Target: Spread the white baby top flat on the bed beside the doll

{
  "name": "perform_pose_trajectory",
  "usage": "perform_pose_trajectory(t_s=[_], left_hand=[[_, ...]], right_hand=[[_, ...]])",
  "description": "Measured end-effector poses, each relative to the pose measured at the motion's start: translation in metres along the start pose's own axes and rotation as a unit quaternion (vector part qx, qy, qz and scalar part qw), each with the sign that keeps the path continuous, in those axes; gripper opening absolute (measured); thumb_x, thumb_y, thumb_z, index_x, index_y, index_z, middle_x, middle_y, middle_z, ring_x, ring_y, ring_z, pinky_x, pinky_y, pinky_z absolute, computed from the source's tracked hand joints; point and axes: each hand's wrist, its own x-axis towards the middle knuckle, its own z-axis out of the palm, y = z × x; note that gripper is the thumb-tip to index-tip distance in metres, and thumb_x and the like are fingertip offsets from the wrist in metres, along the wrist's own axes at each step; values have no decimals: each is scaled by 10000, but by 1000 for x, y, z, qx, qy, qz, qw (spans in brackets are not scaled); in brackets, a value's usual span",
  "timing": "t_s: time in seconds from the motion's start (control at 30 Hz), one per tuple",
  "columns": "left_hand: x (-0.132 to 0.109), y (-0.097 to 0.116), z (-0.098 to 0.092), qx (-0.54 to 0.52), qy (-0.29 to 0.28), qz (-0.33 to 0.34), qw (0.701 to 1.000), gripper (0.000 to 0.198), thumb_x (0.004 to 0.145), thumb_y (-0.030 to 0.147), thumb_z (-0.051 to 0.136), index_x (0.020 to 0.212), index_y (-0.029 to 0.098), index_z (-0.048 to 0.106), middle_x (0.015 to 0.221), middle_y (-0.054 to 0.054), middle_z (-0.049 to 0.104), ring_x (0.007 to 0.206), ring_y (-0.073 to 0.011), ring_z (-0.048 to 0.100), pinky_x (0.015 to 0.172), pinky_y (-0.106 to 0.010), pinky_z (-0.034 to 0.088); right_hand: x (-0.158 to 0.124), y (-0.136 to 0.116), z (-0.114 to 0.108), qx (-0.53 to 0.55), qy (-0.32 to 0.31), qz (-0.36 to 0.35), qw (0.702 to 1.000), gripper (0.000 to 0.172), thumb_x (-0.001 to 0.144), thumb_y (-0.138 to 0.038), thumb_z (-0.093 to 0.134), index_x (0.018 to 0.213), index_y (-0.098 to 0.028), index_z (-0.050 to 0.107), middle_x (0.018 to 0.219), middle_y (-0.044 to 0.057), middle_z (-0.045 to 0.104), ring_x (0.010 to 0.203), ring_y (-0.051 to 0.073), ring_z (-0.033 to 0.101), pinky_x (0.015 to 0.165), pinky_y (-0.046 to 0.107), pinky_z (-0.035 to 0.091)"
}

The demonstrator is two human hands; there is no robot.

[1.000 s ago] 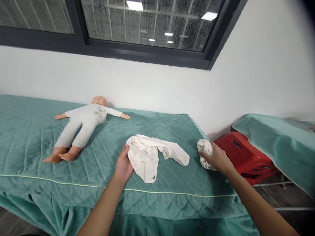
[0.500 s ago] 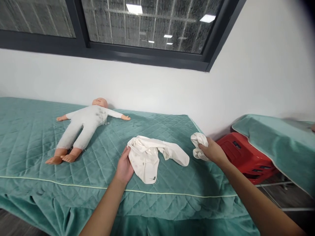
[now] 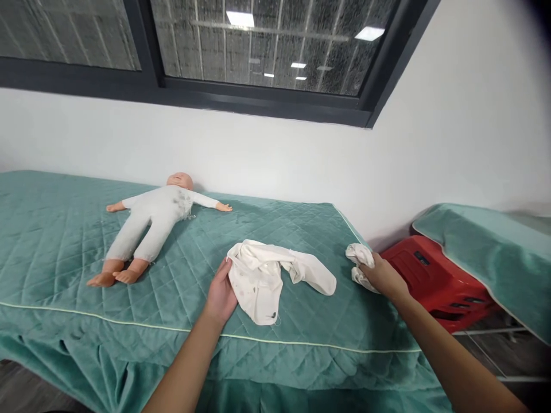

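A white baby garment (image 3: pixel 258 281) with small printed marks and one long sleeve or leg stretched to the right lies on the green quilted bed cover (image 3: pixel 301 335). My left hand (image 3: pixel 221 295) is at its left edge, thumb on top and the other fingers partly hidden, pinching the cloth. Over the bed's right end, my right hand (image 3: pixel 387 278) grips a bunched white cloth (image 3: pixel 360 257); its folds hide its shape. A baby doll (image 3: pixel 152 215) in a pale stained bodysuit lies on its back at the left, arms spread, apart from both hands.
Right of the bed stands a red plastic stool or crate (image 3: pixel 434 275), partly under a second green cover (image 3: pixel 495 246). Behind the bed rises a white wall (image 3: pixel 275 155) with a dark-framed window (image 3: pixel 267 97). The bed's front edge has pale piping.
My right hand has moved a little to the right with the bunched cloth. My left hand stays on the garment, and the whole view has shifted slightly.
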Motion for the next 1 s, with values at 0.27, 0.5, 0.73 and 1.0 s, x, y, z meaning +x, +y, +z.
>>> perform_pose_trajectory(t_s=[0.27,0.5,0.73,1.0], left_hand=[[-2,0,0,9,-5,0,1000,391,855,260,653,1239,189,632,1203,-80,698,1126,-243,655,1023,-373,500],[-4,0,3,9,7,9,1000,362,859,244,644,1217,185,644,1195,-79,701,1106,-233,663,1018,-361,502],[-2,5,5,38,1,-4,999,328,851,299,662,1158,183,666,1139,-64,719,1087,-228,664,1004,-349,497],[23,54,27,270,33,-3,962,326,717,385,793,927,155,699,818,-54,736,720,-203,675,669,-269,481]], right_hand=[[-18,-11,-16,90,-21,-2,996,611,818,-440,579,1349,-156,474,1224,183,626,1118,336,622,934,430,470],[-47,-6,-24,199,14,-26,980,749,805,-565,575,1419,-167,416,1387,169,546,1241,340,549,1087,467,387],[-74,4,-24,338,44,41,939,683,863,-562,505,1422,-178,420,1424,152,523,1319,306,490,1124,407,363],[-64,10,-45,258,45,36,964,542,868,-528,488,1257,-156,547,1293,161,613,1213,328,565,1082,463,403]])
